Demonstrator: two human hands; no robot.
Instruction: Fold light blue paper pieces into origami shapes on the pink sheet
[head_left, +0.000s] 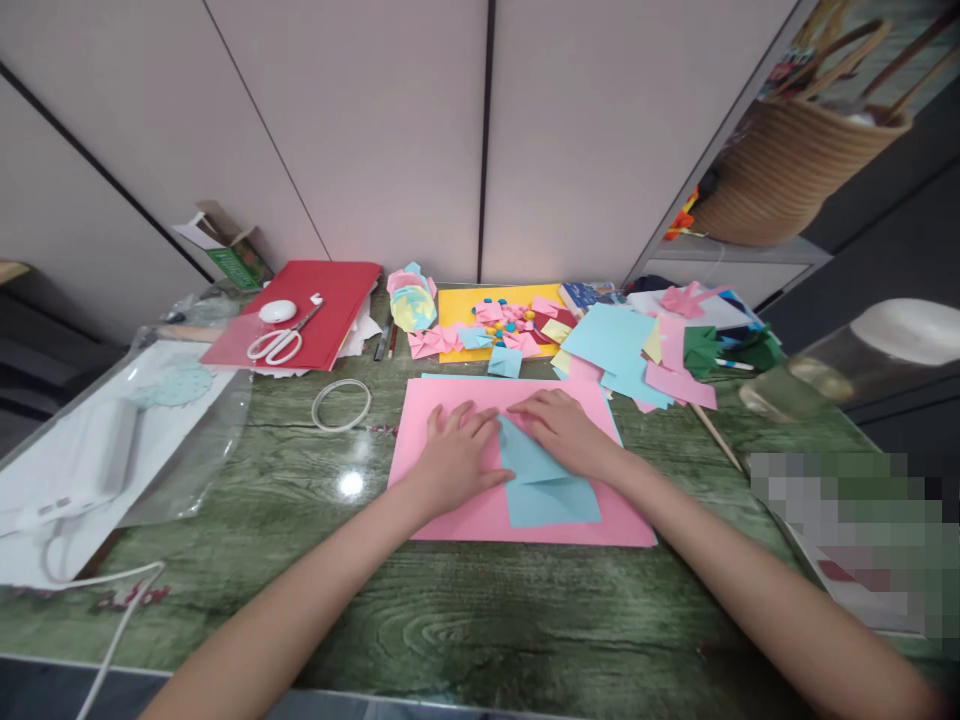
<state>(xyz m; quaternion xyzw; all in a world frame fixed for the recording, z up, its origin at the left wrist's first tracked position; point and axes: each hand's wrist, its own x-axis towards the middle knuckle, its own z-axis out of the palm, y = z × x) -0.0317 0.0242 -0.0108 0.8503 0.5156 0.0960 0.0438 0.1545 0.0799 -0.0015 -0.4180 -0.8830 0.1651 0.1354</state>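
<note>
The light-blue paper (553, 505) lies on the pink sheets (442, 522) at the middle of the bench (420, 630), a flap edge crossing it. The step in hand looks like folding: the 2 hands press rather than pinch. The left hand (456, 462) is spread, thumb and fingertips at the paper's left edge; the right hand (564, 432) lies over its upper part, fingers loosely bent. Neither grip is closed around anything. The next move probably calls for steadying that edge while firming 1 crease.

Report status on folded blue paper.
Left hand at, right hand on, folded blue paper. Pink rectangular paper beneath. White round loop left, apart, not obstructing.
</note>
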